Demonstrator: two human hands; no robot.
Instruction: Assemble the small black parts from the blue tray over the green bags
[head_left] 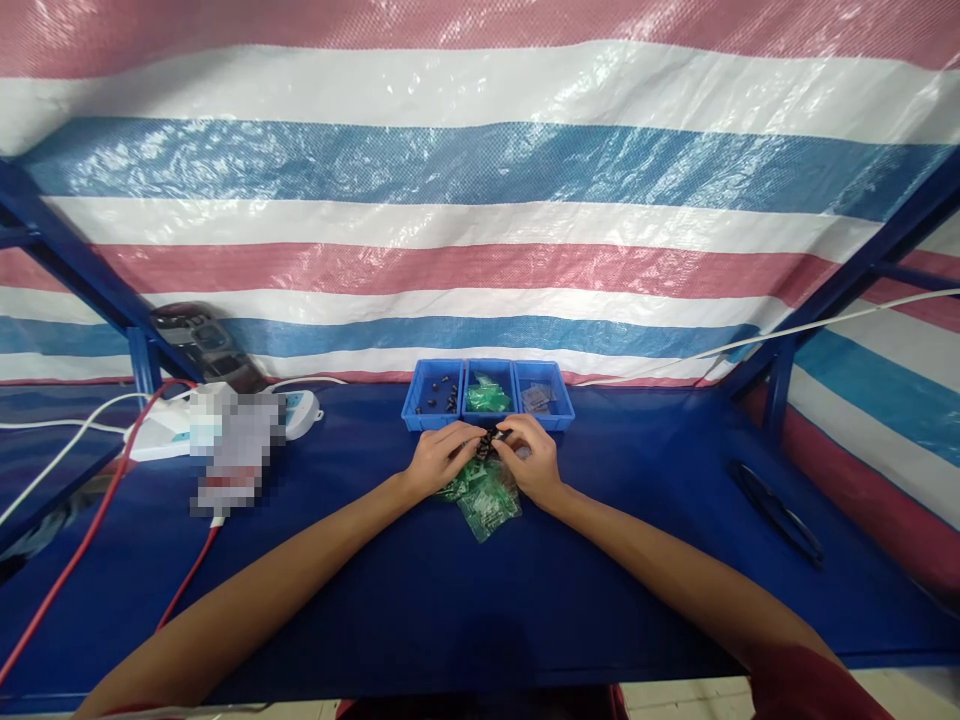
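Note:
My left hand (439,460) and my right hand (532,460) meet in front of the bins, fingers closed in a pinch. Between their fingertips is a cluster of small black parts (487,442), too small to name exactly. Under and in front of the fingers lie clear plastic bags with green contents or print (487,505), partly covered by the hands. Just behind stand three blue bins in a row: the left bin (409,412) holds small dark parts, the middle bin (489,416) green bags (487,394), the right bin (564,412) clear bags or flat pieces (538,398).
Left on the blue table (360,610) are a white power strip (301,412), a blurred-out object (236,450) and red and white cables. A dark glossy object (206,345) stands behind them. A black narrow loop-shaped item (776,512) lies right. A striped sheet (480,220) hangs behind.

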